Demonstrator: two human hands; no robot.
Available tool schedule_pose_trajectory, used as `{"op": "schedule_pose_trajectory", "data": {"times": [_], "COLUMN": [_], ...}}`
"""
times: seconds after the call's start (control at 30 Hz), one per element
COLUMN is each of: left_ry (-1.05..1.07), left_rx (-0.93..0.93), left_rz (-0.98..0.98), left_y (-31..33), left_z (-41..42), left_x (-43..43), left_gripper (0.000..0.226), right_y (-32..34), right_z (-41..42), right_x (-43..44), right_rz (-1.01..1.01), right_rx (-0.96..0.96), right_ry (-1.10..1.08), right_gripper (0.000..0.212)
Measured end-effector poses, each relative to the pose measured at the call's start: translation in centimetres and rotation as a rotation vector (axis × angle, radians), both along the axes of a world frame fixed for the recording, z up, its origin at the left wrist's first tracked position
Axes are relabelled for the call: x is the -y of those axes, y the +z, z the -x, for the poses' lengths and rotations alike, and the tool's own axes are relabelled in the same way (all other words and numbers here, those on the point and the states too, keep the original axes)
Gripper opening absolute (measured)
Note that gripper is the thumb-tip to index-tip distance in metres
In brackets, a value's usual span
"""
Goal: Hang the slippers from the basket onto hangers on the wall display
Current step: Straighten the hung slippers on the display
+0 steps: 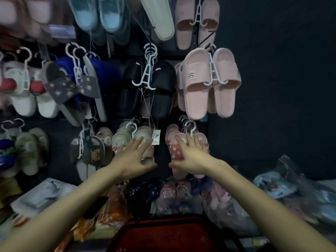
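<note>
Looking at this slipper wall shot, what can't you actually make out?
All head view.
- Red basket: cut off by the bottom edge; contents unseen.
- Top-left slippers: motion blur hides their style.
- Pink slippers: the right hand covers them, so its grip is unclear.
- Beige slippers: partly hidden by the left hand.
- Right wall: too dark.

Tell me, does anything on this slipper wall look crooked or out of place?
Yes. The grey patterned slippers on the left of the middle row hang tilted at a slant, while the black pair and pink pair beside them hang straight down.
</note>
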State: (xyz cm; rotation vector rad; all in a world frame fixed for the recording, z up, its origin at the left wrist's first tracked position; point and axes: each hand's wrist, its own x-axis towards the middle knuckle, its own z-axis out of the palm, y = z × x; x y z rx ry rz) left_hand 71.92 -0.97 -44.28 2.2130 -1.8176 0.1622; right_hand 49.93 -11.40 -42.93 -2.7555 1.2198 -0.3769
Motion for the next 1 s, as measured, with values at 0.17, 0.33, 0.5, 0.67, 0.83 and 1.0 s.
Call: {"op": "schedule_pose_trajectory", "data": {"times": [0.17,0.33,0.5,0.67,0.83,1.0], "left_ry": [-0.019,-0.055,-0.022,0.024,0.078,0.173], "left_rx": [0.065,0.056,0.014,-0.009,-0.045,-0.145], "left_rz": [0.004,0.098,0.092,0.021,-0.079,-0.280], "left_y": [1.5,1.3,-2.1,-7.9,-16.0,-27.6], "left_z": [0.6,0.5,-0.2,-1.7,-3.1,-4.1], "left_x": [-3.1,-3.5,-2.4,0.1,1.9,0.9], "left_gripper": [0.103,0.103,0.102,0.105,0.100,0.107], "right_y": [0.3,-0.9,-3.9,-9.7,-18.6,-30.3], "right_z": [1.3,2.0,1.5,0.0,-0.1,1.4], "right_x": [-2.0,-1.8,-0.6,1.5,3.3,3.7], "right_rz": [-0.032,-0.036,-0.034,-0.083,-0.181,-0.213], "right_rx": [-0.046,-0.056,-0.041,-0.007,-0.018,-0.163], "right_ry": [-0.022,-0.047,-0.022,-0.012,-0.078,-0.252], "right_gripper": [0.106,0.104,0.101,0.100,0.097,0.102]}}
